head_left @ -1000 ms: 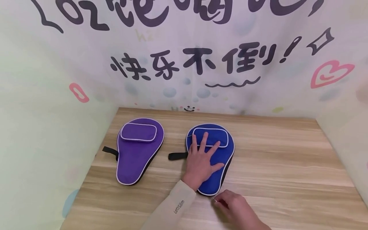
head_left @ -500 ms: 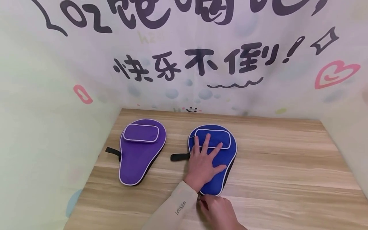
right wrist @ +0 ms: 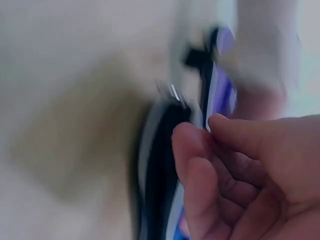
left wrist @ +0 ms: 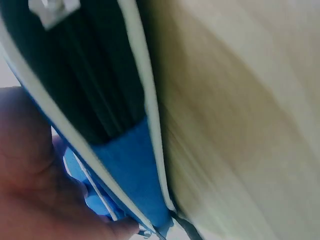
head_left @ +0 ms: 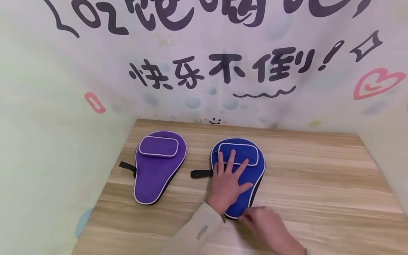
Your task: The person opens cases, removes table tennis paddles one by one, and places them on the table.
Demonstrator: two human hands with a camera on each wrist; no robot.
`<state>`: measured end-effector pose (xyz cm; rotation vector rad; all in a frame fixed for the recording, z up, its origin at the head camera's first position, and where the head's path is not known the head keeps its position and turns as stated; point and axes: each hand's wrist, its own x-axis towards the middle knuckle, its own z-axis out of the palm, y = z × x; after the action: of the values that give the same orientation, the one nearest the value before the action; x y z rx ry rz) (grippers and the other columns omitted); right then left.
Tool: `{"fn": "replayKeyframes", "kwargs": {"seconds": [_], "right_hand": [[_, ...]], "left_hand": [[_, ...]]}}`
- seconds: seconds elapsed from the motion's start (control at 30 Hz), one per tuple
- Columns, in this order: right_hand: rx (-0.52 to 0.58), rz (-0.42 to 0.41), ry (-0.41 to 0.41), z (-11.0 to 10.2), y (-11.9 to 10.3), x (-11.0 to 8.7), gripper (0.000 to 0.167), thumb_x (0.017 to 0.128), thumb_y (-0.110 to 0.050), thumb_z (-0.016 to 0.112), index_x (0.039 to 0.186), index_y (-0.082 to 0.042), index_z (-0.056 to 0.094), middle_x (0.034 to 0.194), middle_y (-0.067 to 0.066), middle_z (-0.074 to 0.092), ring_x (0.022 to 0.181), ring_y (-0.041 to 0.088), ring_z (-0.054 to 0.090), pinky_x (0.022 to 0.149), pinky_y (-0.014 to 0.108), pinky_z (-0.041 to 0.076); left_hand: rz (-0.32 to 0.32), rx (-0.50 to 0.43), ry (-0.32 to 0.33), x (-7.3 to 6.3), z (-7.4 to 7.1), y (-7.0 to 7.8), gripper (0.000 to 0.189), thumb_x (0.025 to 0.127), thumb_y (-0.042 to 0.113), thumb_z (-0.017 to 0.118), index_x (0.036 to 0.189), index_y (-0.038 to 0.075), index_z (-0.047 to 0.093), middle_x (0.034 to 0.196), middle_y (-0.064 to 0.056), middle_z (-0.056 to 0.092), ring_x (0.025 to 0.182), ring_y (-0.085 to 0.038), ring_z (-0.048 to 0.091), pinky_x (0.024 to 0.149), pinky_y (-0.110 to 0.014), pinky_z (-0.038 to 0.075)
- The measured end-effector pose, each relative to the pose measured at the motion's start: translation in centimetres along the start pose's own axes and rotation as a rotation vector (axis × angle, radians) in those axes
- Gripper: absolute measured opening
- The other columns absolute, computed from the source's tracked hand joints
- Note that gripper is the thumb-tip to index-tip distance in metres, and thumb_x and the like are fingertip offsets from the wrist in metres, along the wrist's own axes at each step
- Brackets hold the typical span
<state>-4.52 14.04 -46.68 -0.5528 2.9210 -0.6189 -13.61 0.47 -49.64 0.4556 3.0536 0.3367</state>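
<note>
A blue paddle-shaped table tennis bat case (head_left: 237,209) with white piping lies on the table, its narrow end toward me. My left hand (head_left: 225,186) rests on it with fingers spread, their tips on the front pocket (head_left: 238,153). At the narrow end, my right hand (head_left: 266,225) is close to the lower right corner, blurred. In the right wrist view its fingers (right wrist: 202,185) are loosely curled, with nothing seen between thumb and forefinger. A metal zip pull (head_left: 224,219) sits at the case's lower left corner, apart from the right hand. The left wrist view shows the dark zip side (left wrist: 95,75).
A purple bat case (head_left: 153,177) of the same shape lies to the left, its black strap (head_left: 127,166) pointing left. The blue case's black strap (head_left: 201,173) lies between the two. A printed cloth (head_left: 197,106) hangs behind the wooden table (head_left: 318,170).
My right hand went left along the blue case's narrow end to its lower left corner, then came back right, away from the zip pull. My left hand stayed on the case.
</note>
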Motion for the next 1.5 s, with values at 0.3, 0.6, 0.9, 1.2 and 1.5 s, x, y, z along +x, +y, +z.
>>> {"fn": "replayKeyframes", "kwargs": {"seconds": [0.3,0.6,0.9,1.2,1.5], "right_hand": [[0.159,0.119,0.241,-3.4,8.9,5.1,0.025,0.102,-0.012,0.060,0.118,0.006,0.067,0.092,0.012,0.073,0.071,0.011,0.061,0.063,0.028,0.052],[0.544,0.259,0.136,-1.6,11.9,7.0,0.045,0.106,-0.004,0.044,0.147,0.015,0.039,0.134,0.037,0.059,0.110,0.041,0.069,0.087,0.043,0.061],[0.699,0.247,0.085,-0.6,12.4,7.9,0.048,0.103,-0.002,0.051,0.147,0.012,0.042,0.131,0.035,0.062,0.098,0.009,0.067,0.077,0.025,0.060],[0.738,0.330,0.045,-0.2,12.2,6.9,0.056,0.103,-0.007,0.054,0.154,0.004,0.034,0.115,0.030,0.067,0.082,0.018,0.070,0.073,0.028,0.061],[0.705,0.362,0.075,0.2,12.1,7.0,0.057,0.105,-0.013,0.054,0.156,0.001,0.033,0.122,0.029,0.066,0.092,0.020,0.072,0.079,0.027,0.061]], "left_hand": [[-0.032,0.052,0.047,-0.6,0.1,0.6,0.076,0.094,0.072,0.048,0.160,0.043,0.025,0.174,-0.006,0.013,0.159,-0.045,0.012,0.120,-0.058,0.037],[-0.018,0.035,0.018,-0.4,0.0,1.0,0.087,0.088,0.077,0.054,0.161,0.042,0.024,0.174,-0.007,0.013,0.158,-0.047,0.013,0.118,-0.058,0.039],[-0.032,-0.020,-0.043,-0.4,-0.7,1.3,0.110,0.074,0.083,0.066,0.163,0.036,0.021,0.174,-0.011,0.008,0.158,-0.050,0.007,0.120,-0.063,0.033],[-0.065,-0.041,-0.123,-0.6,-0.6,2.2,0.116,0.072,0.078,0.073,0.164,0.034,0.017,0.174,-0.012,0.000,0.157,-0.052,-0.002,0.122,-0.066,0.026],[-0.055,-0.073,-0.086,-0.3,-0.3,2.2,0.107,0.077,0.069,0.074,0.163,0.035,0.020,0.174,-0.012,0.000,0.157,-0.051,-0.002,0.122,-0.068,0.024]]}}
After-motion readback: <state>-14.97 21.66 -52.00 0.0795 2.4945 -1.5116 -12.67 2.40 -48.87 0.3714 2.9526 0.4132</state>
